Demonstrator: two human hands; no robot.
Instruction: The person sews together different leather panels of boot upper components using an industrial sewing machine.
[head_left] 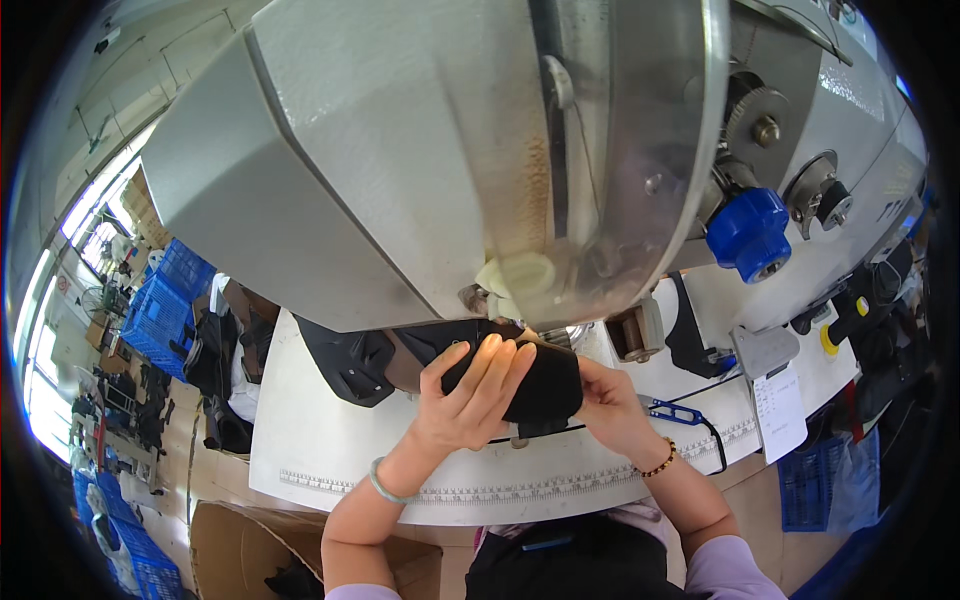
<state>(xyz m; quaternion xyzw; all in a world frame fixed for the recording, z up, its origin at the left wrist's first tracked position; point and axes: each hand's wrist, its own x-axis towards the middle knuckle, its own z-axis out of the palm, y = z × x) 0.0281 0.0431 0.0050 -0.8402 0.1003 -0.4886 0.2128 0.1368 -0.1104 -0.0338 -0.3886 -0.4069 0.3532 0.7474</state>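
A black, stiff-looking piece of material (548, 385) lies under the head of a large grey sewing machine (380, 130). Across its left part rest the fingers of my left hand (470, 398), close together, with the thumb out of sight. My right hand (610, 405) pinches its right edge; those fingertips are partly hidden. Left of my hands, more black shaped material (345, 365) spreads over the white table (310, 440). The machine head covers the needle area, so I cannot see the stitching point.
A blue knob (748, 235) sticks out from the machine's right side. A small blue tool (672, 410) with a black cord lies right of my right hand. Printed ruler marks run along the table's front. Blue crates (160, 320) stand left; a cardboard box (235, 550) sits below the table.
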